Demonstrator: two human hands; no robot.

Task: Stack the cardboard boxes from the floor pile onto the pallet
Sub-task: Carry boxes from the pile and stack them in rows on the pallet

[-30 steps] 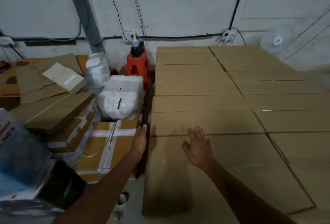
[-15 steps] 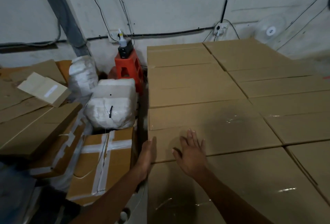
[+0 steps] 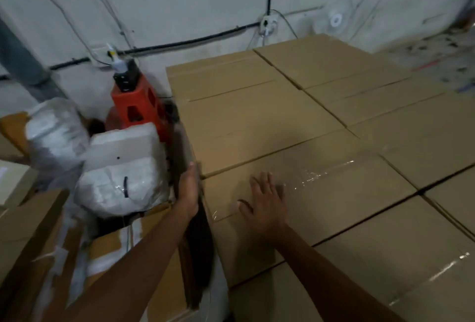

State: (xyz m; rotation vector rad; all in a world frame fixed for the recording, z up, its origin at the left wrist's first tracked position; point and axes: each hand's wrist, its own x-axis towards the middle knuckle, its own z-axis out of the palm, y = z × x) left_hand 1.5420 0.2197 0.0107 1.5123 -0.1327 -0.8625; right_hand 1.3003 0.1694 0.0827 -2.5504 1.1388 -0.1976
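Note:
A flat layer of brown cardboard boxes fills the middle and right of the head view, packed edge to edge. The near box has shiny clear tape on top. My right hand lies flat on that box's top, fingers spread. My left hand presses flat against the left side wall of the stack, at its top edge, holding nothing. The pallet under the boxes is hidden.
Left of the stack lie taped cardboard boxes, white plastic-wrapped bundles and an orange plastic stool with a spray bottle on it. A white wall with cables and a socket stands behind.
The view has tilted and shifted left. Both hands have slid forward along the stack, the left along its side, the right across the taped top.

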